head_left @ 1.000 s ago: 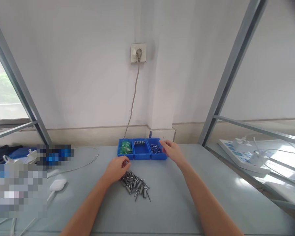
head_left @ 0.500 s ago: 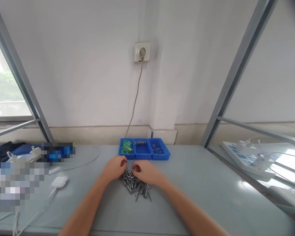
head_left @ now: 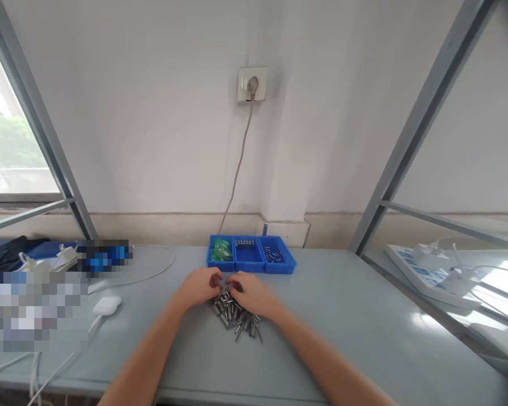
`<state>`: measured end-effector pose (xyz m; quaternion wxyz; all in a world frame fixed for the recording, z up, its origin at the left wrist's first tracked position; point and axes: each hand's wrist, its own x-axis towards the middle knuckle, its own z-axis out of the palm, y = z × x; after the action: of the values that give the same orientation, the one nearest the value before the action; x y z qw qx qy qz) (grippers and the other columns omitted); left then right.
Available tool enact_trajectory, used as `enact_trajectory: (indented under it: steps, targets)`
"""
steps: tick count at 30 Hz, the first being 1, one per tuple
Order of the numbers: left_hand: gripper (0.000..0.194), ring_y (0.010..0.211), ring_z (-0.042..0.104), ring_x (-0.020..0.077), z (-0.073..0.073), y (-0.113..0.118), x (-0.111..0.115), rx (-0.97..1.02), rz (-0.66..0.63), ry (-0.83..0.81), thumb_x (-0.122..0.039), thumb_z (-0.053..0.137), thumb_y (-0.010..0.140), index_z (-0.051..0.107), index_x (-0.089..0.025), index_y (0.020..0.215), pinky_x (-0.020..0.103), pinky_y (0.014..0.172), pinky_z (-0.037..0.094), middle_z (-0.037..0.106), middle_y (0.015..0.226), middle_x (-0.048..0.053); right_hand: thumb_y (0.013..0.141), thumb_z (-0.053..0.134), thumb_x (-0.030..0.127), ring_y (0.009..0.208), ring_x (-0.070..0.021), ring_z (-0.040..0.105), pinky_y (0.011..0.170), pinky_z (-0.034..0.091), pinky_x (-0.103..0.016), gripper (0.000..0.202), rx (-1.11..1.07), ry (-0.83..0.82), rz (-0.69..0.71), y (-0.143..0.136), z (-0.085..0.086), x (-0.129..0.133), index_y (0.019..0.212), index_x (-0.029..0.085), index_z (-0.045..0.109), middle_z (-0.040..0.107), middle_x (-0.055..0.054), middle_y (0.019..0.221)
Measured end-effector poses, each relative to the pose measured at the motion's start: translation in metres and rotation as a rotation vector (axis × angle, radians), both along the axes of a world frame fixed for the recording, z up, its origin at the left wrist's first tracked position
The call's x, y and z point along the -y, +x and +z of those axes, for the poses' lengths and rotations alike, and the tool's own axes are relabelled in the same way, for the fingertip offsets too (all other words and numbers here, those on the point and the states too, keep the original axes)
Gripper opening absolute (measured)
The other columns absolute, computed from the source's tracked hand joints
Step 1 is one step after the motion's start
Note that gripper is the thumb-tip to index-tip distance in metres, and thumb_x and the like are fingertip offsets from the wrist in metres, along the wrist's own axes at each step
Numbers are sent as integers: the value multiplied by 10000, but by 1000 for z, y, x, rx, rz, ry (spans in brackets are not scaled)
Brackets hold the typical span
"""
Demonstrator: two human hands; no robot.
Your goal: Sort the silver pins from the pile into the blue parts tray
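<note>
A loose pile of metal pins [head_left: 227, 309], thick and thin, lies on the grey table. My left hand [head_left: 198, 286] is at the pile's far left edge, its fingers curled into a pinch. Facing it, my right hand [head_left: 254, 294] bends over the far right side of the pile, thumb and fingers drawn together. The fingertips of both hands almost meet; whatever they grip is too small to make out. Just beyond stand three joined blue bins [head_left: 249, 267]. The left one holds a green plastic bag [head_left: 221, 249], the middle a row of small metal parts [head_left: 244, 243], the right several short pins [head_left: 273, 255].
A white charger [head_left: 107, 305] and cables lie at left, near a dark cloth [head_left: 4, 260] and blurred items. Grey metal posts rise on both sides. Behind the table, a plug sits in a wall socket [head_left: 252, 84]. Power strips [head_left: 425, 276] lie beyond the right post.
My hands have come slightly closer together at the far edge of the pile, fingers still curled. The whole view has shifted a little; the bins and pile look the same.
</note>
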<state>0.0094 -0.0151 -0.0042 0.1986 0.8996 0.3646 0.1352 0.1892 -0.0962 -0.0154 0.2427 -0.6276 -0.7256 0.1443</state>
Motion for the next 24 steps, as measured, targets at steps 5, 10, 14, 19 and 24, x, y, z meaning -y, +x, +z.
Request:
enact_trajectory:
  steps: [5, 10, 14, 19, 24]
  targets:
    - [239, 814, 640, 180, -3, 0, -2, 33, -11, 48, -173, 584, 715, 638, -238, 939, 243, 675, 452, 699, 874, -9, 870, 524, 282, 876, -201, 597, 777, 390, -283, 244, -28, 17, -64, 0, -2, -3, 1012, 218, 712, 656, -50, 909]
    - [212, 786, 624, 168, -6, 6, -1, 212, -48, 14, -153, 593, 711, 630, -213, 912, 242, 664, 465, 685, 854, -3, 872, 529, 311, 894, -207, 607, 787, 408, -291, 269, -175, 69, -89, -1, -2, -3, 1034, 209, 717, 693, -52, 952]
    - [167, 773, 620, 152, -7, 14, 1, 434, -49, 0, -171, 593, 765, 640, -194, 924, 243, 672, 485, 685, 873, 12, 876, 520, 356, 803, -194, 616, 706, 419, -286, 269, -380, 92, -70, 0, 1, -6, 973, 207, 722, 720, -34, 909]
    - [105, 801, 614, 154, -9, 19, 3, 532, -106, 20, -196, 628, 787, 656, -192, 888, 243, 679, 505, 666, 878, 19, 846, 553, 424, 805, -200, 611, 715, 430, -295, 298, -560, 112, -82, 2, -1, -10, 893, 177, 712, 720, -47, 881]
    - [127, 785, 593, 153, -9, 20, 5, 556, -125, 71, -189, 633, 799, 666, -198, 922, 244, 666, 509, 622, 874, 25, 831, 572, 475, 787, -202, 608, 697, 430, -294, 333, -606, 107, -97, 4, -6, -12, 877, 179, 719, 712, -46, 843]
